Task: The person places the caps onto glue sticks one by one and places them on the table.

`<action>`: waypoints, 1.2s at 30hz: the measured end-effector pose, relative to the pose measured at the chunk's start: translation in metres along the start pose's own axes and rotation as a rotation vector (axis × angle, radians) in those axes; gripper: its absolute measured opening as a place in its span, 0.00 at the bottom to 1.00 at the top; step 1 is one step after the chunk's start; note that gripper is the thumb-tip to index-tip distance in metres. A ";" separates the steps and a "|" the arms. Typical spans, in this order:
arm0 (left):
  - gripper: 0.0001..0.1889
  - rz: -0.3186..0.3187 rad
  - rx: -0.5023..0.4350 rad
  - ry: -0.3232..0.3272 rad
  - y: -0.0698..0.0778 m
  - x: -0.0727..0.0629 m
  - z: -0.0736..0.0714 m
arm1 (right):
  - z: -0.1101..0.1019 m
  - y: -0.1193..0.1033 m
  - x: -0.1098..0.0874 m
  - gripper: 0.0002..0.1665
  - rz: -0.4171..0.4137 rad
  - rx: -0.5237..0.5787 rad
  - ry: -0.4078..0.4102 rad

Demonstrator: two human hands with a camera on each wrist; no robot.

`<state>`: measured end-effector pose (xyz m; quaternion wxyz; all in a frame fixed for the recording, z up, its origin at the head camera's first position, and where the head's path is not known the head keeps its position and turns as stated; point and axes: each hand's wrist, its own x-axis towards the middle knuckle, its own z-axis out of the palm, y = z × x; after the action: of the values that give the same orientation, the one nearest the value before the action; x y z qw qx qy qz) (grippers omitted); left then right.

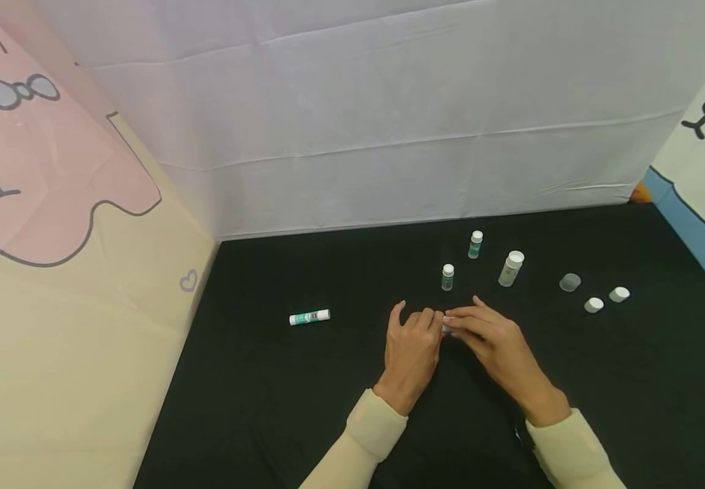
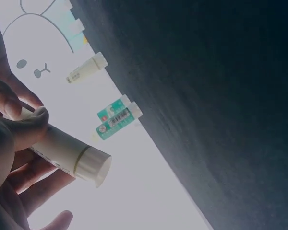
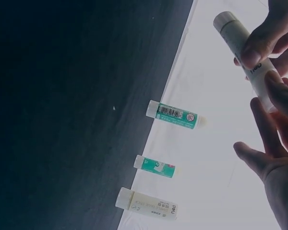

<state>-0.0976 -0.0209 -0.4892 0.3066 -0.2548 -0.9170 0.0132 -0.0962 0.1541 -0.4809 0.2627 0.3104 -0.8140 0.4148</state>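
My left hand (image 1: 415, 343) holds a white glue stick (image 2: 62, 148) between thumb and fingers, its body running lengthwise out of the grip. At the other end of the stick, my right hand (image 1: 496, 339) pinches with thumb and fingertips. The right wrist view shows the word "deli" on that stick (image 3: 245, 52); its pinched end is partly hidden by fingers. Just beyond the hands stand a small green glue stick (image 1: 447, 278), another green one (image 1: 475, 246) and a larger whitish one (image 1: 510, 269).
A green-and-white glue stick (image 1: 310, 317) lies on its side at the left of the black tabletop (image 1: 255, 407). Toward the right are a translucent cap (image 1: 570, 282), a white cap (image 1: 593, 305) and another white cap (image 1: 619, 294). A white cloth wall (image 1: 352, 183) rises behind the table.
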 end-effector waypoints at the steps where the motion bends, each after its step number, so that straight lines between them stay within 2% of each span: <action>1: 0.09 0.000 -0.001 0.004 0.000 0.000 0.000 | 0.000 0.000 0.000 0.25 0.007 0.003 -0.002; 9: 0.05 -0.008 0.000 0.008 -0.001 0.000 -0.001 | 0.003 -0.002 0.001 0.25 0.063 0.013 -0.013; 16: 0.09 -0.060 -0.047 0.008 0.000 0.001 0.000 | 0.006 -0.002 0.000 0.26 0.067 -0.035 -0.013; 23: 0.14 -0.119 -0.068 -0.058 -0.003 0.004 -0.002 | 0.006 -0.002 -0.001 0.27 0.113 -0.115 -0.063; 29: 0.15 -0.166 -0.087 -0.108 -0.012 0.002 0.001 | 0.004 0.000 -0.006 0.32 0.141 -0.146 -0.072; 36: 0.16 -0.238 -0.089 -0.141 -0.029 0.000 0.005 | -0.003 0.004 -0.009 0.31 0.157 -0.156 -0.051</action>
<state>-0.1136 -0.0459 -0.4882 0.2294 -0.1559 -0.9597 -0.0463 -0.0930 0.1609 -0.4874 0.2320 0.2349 -0.8719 0.3616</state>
